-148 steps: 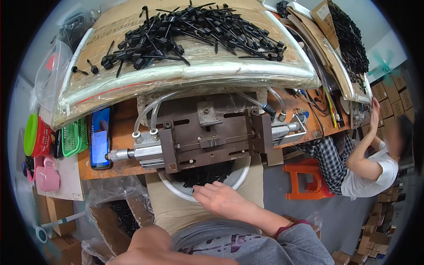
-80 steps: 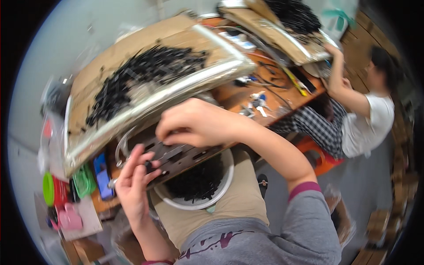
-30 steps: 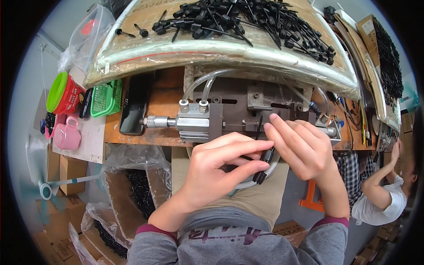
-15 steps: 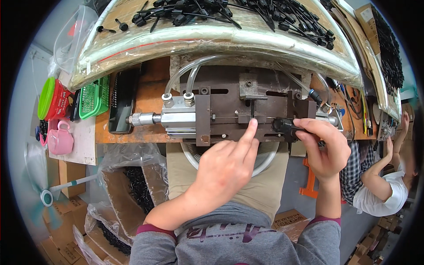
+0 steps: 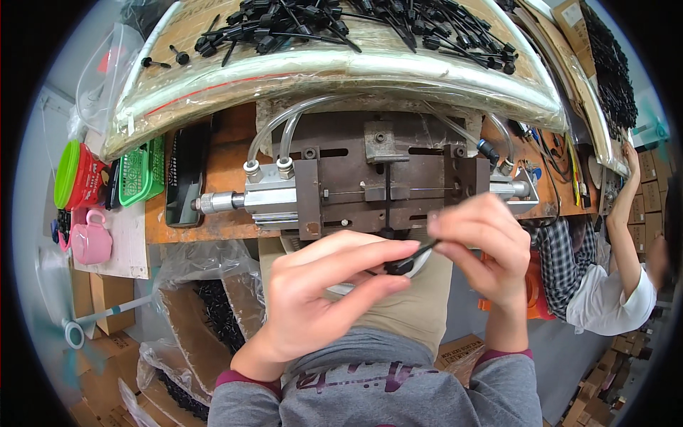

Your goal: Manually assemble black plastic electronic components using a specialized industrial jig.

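My left hand (image 5: pixel 331 288) has its thumb and index finger on either side of a black plastic part (image 5: pixel 400 266) with a knobbed head and thin stem. The stem's other end lies in the pinch of my right hand (image 5: pixel 487 245), whose fingertips are slightly blurred. Both hands are in front of a brown metal fixture (image 5: pixel 420 206). In the middle of that fixture lies a second black rod (image 5: pixel 388 192), its head (image 5: pixel 386 233) toward me at the front edge and partly hidden by my left hand. Small metal blocks (image 5: pixel 400 193) flank this rod.
Silver air cylinders (image 5: pixel 270 203) with clear hoses sit at both ends of the fixture. Behind, a plastic-wrapped board (image 5: pixel 341 67) bears many black parts. A black tray (image 5: pixel 186 178), green basket (image 5: pixel 139 174) and pink cup (image 5: pixel 91 240) stand left. Another person (image 5: pixel 612 299) sits at right.
My left hand has left the fixture and come down to the part my right hand holds. My right hand has moved left, bringing the part in front of the fixture. The view has shifted slightly.
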Tool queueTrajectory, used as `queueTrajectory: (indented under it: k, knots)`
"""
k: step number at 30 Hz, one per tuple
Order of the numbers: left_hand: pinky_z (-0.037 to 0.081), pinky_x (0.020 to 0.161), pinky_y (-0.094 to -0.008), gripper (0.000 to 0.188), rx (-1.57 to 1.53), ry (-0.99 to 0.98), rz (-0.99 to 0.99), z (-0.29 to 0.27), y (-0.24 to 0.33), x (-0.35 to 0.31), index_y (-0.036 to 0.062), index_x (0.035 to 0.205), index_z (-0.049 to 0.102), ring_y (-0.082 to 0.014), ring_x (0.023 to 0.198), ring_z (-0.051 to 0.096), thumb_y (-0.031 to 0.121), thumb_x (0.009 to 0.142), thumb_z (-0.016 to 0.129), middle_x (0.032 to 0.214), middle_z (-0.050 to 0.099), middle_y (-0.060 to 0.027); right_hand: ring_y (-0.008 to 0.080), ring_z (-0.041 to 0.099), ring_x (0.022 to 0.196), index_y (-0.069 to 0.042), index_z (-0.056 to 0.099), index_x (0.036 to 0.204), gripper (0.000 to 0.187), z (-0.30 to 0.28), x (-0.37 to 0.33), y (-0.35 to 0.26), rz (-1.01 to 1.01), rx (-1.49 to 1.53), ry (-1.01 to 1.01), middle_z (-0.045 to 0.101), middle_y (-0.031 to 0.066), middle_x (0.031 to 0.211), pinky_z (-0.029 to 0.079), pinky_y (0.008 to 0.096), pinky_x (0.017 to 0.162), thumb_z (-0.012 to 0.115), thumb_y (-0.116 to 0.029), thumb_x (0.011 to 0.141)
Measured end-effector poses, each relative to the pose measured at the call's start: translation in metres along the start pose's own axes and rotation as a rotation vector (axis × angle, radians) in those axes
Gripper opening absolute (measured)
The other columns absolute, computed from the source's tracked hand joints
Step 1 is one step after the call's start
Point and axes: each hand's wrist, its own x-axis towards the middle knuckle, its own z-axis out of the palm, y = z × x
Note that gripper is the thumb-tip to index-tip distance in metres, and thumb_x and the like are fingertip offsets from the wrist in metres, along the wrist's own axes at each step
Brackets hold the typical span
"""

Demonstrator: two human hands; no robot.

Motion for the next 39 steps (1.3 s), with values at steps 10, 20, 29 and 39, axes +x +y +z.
queueTrajectory:
  k: [10,20,29,39]
  knots:
    - [0.060,0.069,-0.0331,0.042,0.097,0.429,0.219,-0.007,-0.006,-0.029,-0.0050,0.106,0.064,-0.0261,0.082,0.066,-0.003,0.068,0.083,0.099,0.058,-0.0170,0.0290,0.061,0.095,0.003,0.064,0.112,0.038,0.110,-0.004,-0.098,-0.359,1.043,-0.347,0.066,0.0166,0.110,0.047,0.0354,0.083,0.062,-0.022,0.083]
    - [0.062,0.067,-0.0295,0.043,0.138,0.441,0.298,-0.007,-0.009,-0.039,-0.0021,0.104,0.063,-0.0241,0.077,0.068,0.003,0.068,0.087,0.101,0.055,-0.0151,0.0315,0.056,0.107,0.007,0.055,0.125,0.050,0.159,-0.034,-0.116,-0.265,1.576,-0.710,0.060,0.0198,0.119,0.041,0.0382,0.093,0.039,-0.031,0.096]
    - [0.059,0.068,-0.0281,0.040,0.355,0.389,0.342,-0.004,-0.002,-0.026,0.0000,0.098,0.069,-0.0217,0.083,0.067,-0.004,0.062,0.087,0.094,0.064,-0.0134,0.0337,0.052,0.118,0.010,0.047,0.136,0.064,0.113,-0.053,-0.102,-0.072,1.914,-0.777,0.054,0.0227,0.128,0.036,0.0407,0.102,0.019,-0.040,0.109]
    - [0.059,0.072,-0.0286,0.032,0.456,0.165,0.217,0.003,-0.015,-0.012,-0.0023,0.100,0.072,-0.0180,0.084,0.070,-0.006,0.070,0.080,0.123,0.060,-0.0182,0.0239,0.073,0.082,0.003,0.074,0.091,0.016,-0.036,0.016,-0.016,0.200,0.588,-0.222,0.074,0.0147,0.093,0.056,0.0299,0.073,0.071,-0.011,0.083]
